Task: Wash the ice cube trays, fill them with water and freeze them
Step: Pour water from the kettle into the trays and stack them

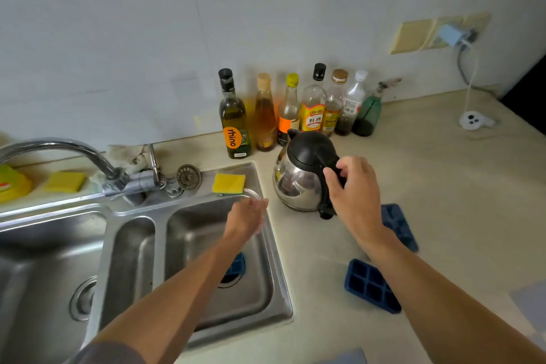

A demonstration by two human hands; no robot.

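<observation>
Three dark blue ice cube trays are in view. One tray (370, 285) lies on the counter near the front. A second tray (399, 226) lies behind it, partly hidden by my right forearm. The third tray (236, 264) sits in the right sink basin (206, 224) by the drain, mostly covered by my left forearm. My right hand (354, 186) grips the black handle of a steel kettle (295, 183) standing on the counter. My left hand (248, 214) is at the basin's right rim, holding a clear plastic lid (256, 194) whose shape is blurred.
A yellow sponge (229, 183) lies on the sink's back ledge beside a loose drain strainer (189, 177). The faucet (74, 151) arches to the left. Several bottles (283, 109) line the wall. A white plug on a cable (472, 120) lies at the far right.
</observation>
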